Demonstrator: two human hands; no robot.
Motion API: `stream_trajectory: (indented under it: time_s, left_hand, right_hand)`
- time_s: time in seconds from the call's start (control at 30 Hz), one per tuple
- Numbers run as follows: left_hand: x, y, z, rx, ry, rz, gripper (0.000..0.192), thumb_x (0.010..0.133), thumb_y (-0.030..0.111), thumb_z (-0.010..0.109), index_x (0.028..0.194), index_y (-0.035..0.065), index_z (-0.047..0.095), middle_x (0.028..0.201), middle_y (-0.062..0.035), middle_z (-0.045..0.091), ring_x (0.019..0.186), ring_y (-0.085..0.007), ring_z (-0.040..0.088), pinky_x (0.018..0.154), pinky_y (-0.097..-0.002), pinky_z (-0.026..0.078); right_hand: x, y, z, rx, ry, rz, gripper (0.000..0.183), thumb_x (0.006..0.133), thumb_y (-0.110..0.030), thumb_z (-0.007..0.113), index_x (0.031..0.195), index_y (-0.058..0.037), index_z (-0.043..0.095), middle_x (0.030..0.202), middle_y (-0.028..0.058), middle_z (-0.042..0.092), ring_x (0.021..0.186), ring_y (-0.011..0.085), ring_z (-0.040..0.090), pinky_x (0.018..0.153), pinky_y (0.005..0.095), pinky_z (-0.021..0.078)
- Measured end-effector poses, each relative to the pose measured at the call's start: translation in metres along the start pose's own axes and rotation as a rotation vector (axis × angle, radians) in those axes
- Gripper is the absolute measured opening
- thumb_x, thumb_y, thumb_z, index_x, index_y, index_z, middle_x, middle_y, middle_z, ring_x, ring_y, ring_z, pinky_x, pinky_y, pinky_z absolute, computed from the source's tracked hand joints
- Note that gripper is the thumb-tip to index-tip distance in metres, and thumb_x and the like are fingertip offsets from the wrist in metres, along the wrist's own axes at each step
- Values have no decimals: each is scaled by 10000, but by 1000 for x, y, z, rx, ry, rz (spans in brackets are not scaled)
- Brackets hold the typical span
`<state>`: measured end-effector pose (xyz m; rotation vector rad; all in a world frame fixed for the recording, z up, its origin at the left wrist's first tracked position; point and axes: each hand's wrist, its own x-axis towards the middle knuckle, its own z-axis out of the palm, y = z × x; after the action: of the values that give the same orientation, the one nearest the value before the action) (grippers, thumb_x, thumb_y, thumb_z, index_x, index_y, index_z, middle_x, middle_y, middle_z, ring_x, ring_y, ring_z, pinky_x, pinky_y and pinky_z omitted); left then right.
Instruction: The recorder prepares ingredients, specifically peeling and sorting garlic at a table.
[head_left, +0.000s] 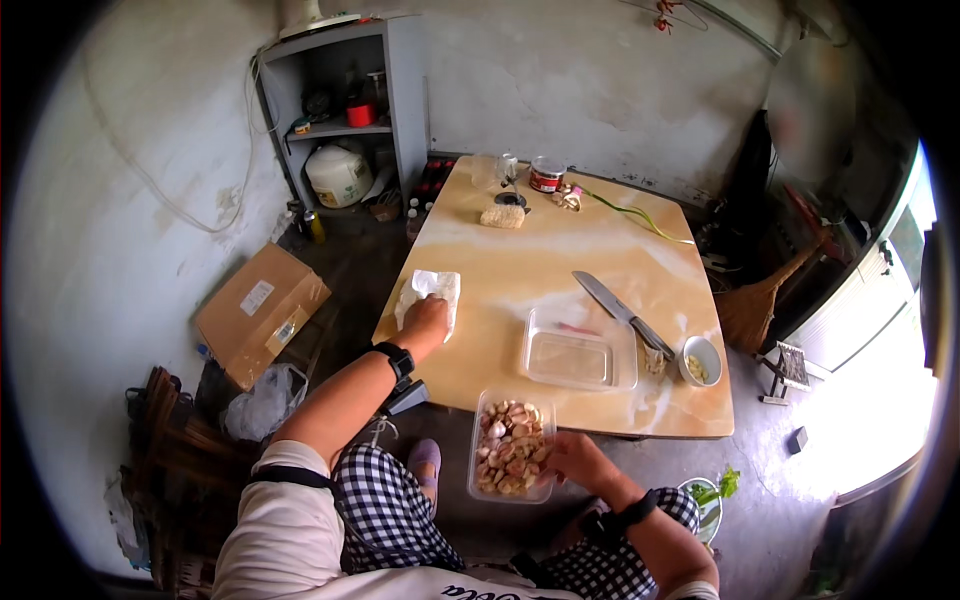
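My left hand (426, 328) is on a crumpled white paper or cloth (439, 283) at the left side of the table, fingers curled onto it. My right hand (583, 463) grips the right side of a clear plastic container (480, 420) full of garlic cloves (512, 450), held off the table's near edge above my lap. An empty clear plastic container (577, 360) sits on the table before me. Beyond its right side lies a kitchen knife (619, 309), its blade pointing away from me. Some garlic skin (655, 360) rests beside the handle.
A small white bowl (701, 361) with pale pieces stands at the table's (480, 360) right edge. At the back are a red-labelled jar (547, 176), a loofah-like block (502, 217) and a green stalk (637, 212). A cardboard box (259, 311) stands left; a basin with greens (709, 499) sits on the floor.
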<state>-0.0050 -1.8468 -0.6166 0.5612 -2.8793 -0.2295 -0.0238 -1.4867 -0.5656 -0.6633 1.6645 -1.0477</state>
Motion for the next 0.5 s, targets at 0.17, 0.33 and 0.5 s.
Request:
stream_trajectory:
  time_s: [0.17,0.33,0.5]
  left_hand:
    - [54,-8,-20,7,193,-69,106,730,55,539,831,22,540,882,-197,554,862,-361,550,704,-429,468]
    - [105,-15,-63,49,482,94,133,718,19,508,850,30,513,885,-174,537,793,-359,560,678,-422,478]
    - [157,-15,-50,83,460,98,113,728,17,514,839,34,512,877,-172,536,787,-345,570,666,-416,481]
  right_hand:
    - [23,15,-5,26,-16,-41,342,767,12,465,1105,27,512,778,77,641,659,137,640,459,203,448]
    - [28,13,-4,-26,25,-44,348,712,-42,536,1059,-9,555,674,65,619,561,113,575,501,242,455]
    - [27,5,-12,-49,15,-20,404,737,-36,512,1140,-31,527,703,37,639,558,90,559,506,224,461]
